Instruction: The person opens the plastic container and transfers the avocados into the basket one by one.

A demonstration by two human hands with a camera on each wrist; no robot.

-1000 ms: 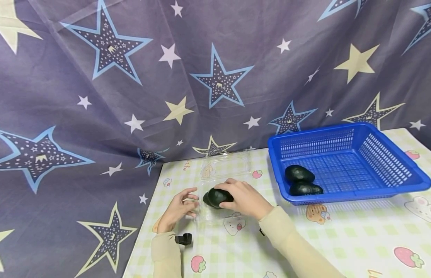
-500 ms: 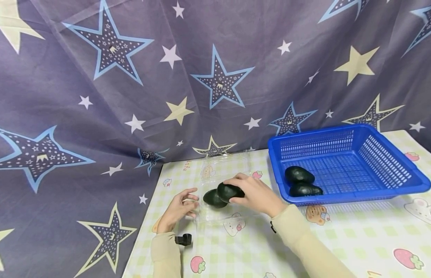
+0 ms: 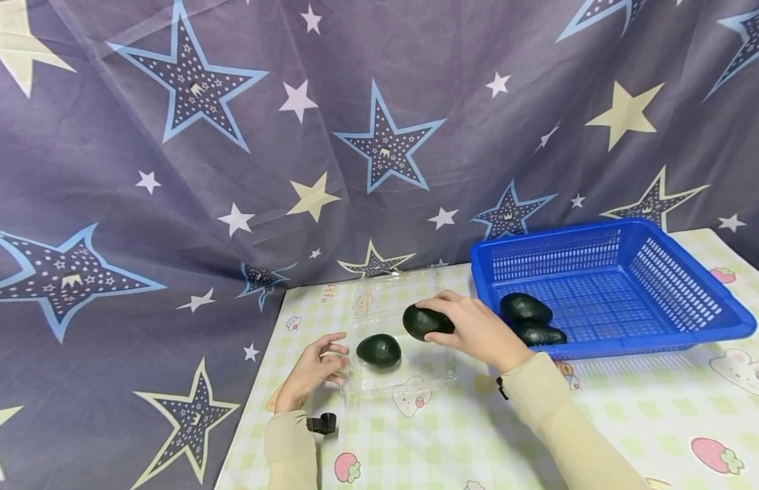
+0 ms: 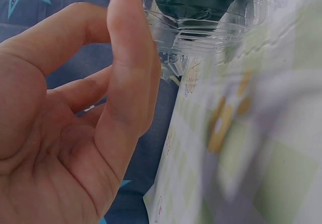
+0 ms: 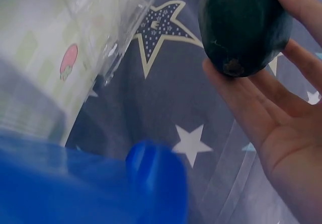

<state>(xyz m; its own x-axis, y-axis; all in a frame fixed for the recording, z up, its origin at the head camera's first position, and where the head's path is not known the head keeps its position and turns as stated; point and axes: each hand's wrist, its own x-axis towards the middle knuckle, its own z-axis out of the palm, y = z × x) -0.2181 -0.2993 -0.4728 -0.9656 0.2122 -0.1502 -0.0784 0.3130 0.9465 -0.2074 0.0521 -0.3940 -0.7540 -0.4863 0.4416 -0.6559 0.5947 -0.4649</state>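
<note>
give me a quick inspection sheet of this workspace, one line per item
surface: table under a pale green checked cloth with cartoon prints
job's things: clear plastic clamshell open, one avocado in it; second avocado lifted above it; blue basket holds two more avocados
clutter: nothing seen
grippers: right hand grips the lifted avocado; left hand touches the clamshell's left edge with curled fingers
cables: nothing seen; small black clip at the left wrist
surroundings: purple star-print backdrop behind and left of the table
</note>
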